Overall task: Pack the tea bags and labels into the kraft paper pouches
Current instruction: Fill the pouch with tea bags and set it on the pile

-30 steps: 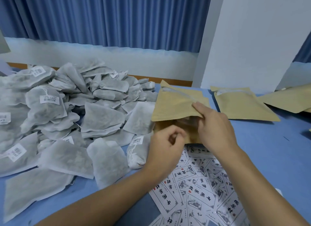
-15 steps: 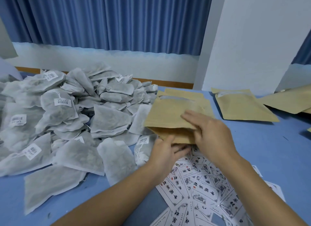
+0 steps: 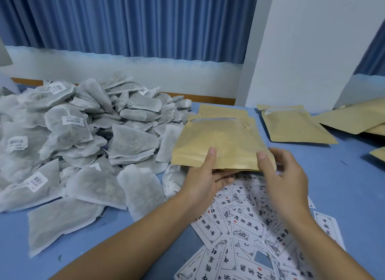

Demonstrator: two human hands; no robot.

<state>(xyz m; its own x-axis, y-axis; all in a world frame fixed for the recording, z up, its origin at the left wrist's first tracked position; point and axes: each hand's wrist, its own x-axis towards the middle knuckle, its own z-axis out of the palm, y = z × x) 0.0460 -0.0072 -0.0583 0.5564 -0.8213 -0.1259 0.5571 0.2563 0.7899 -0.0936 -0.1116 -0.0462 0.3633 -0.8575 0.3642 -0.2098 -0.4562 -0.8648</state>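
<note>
Left hand (image 3: 205,179) grips the kraft pouch (image 3: 220,142) by its near edge; right hand (image 3: 285,181), fingers loose, rests a thumb on it.

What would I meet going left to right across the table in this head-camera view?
Heap of tea bags → held kraft pouch, gripped by the left hand → flat kraft pouch → stack of pouches at the right edge.
</note>
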